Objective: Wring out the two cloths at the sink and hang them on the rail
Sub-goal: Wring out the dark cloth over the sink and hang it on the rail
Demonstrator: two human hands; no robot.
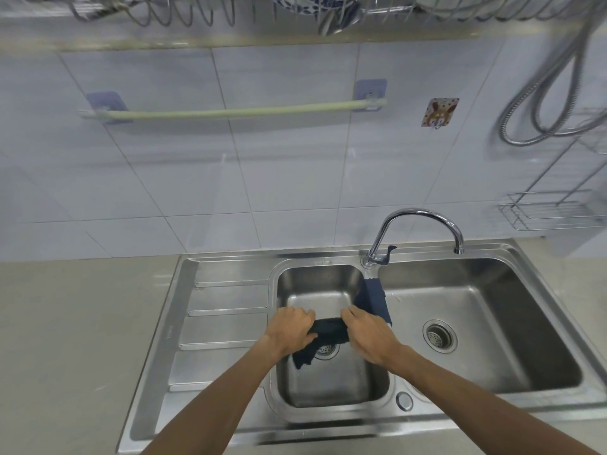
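Pale blue tiles back a steel double sink point(230, 326) set into a beige desk point(65, 323), with a light green rail point(230, 112) fixed to the wall above and nothing hanging on it. Over the small left basin, both hands hold a dark cloth point(328, 333) bunched into a short roll. The left hand point(290, 328) has its grip closed round one end, and the right hand point(368, 336) has its grip closed round the other, thumbs near the middle. A loose corner of that cloth droops below the left hand toward the drain. The second cloth point(372, 300), navy blue, lies draped over the divider between the two basins, just behind the right hand and under the tap point(417, 224).

Both cloths look soft, limp and probably waterlogged, so heavier than their bulk suggests and likely to drip. Wet fabric resists slipping, so a firm fist at each end, twisting opposite ways, should suit; the drooping corner would be better gathered in. For hanging, taking hold along one edge with two hands well apart would probably let the cloth spread over the rail.
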